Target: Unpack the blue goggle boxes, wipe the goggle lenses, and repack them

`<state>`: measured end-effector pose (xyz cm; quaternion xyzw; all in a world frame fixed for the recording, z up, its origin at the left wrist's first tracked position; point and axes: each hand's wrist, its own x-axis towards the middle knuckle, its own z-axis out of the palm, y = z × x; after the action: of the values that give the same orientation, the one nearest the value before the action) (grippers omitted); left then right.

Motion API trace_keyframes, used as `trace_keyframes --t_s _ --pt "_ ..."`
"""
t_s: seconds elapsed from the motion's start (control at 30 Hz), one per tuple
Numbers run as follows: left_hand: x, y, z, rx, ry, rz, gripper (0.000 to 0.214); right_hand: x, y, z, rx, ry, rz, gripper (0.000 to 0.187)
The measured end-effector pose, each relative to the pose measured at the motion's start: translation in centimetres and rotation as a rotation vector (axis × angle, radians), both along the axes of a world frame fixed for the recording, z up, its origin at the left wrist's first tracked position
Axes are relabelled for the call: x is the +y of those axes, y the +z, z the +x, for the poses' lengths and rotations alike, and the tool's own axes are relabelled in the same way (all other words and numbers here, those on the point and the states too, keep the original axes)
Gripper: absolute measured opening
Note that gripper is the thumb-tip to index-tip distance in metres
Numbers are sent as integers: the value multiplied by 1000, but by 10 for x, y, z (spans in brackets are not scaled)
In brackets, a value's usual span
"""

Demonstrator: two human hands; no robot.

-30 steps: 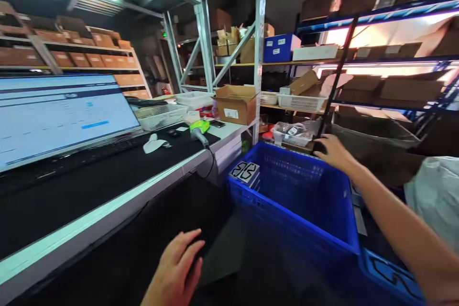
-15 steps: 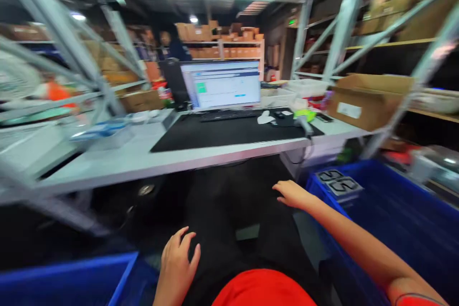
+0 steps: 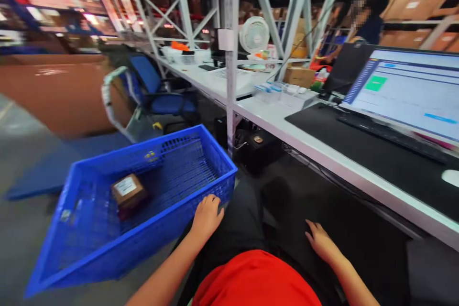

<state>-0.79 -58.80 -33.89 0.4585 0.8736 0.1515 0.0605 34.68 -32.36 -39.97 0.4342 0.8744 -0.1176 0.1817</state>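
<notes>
Seated at the counter (image 3: 272,115), one hand at a blue basket (image 3: 154,234)

The left hand (image 3: 207,214) lies with curled fingers against the near corner of the basket's rim; I cannot tell if it truly grips. The basket stands tilted on the floor to the person's left, with a small brown parcel (image 3: 128,191) with a white label lying inside. The right hand (image 3: 320,241) rests open and empty, fingers spread, on the dark trouser leg (image 3: 287,210) below the counter edge. A monitor (image 3: 409,93) and keyboard (image 3: 390,136) sit on the counter.

No text is legible: parcel label (image 3: 125,185) and monitor (image 3: 405,91) are blurred.
</notes>
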Motion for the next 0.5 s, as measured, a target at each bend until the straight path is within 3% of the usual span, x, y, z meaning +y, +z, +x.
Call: trace_keyframes --t_s 0.17,0.33,0.5 --pt "-35 -11 -1 5 216 -23 31 23 -17 -32 27 64 36 58" --pt "-76 -20 5 21 409 -29 34 38 -29 -72 165 179 -67 60" --pt "-127 -20 15 -4 597 -30 30 38 -32 -129 209 357 -153 59"
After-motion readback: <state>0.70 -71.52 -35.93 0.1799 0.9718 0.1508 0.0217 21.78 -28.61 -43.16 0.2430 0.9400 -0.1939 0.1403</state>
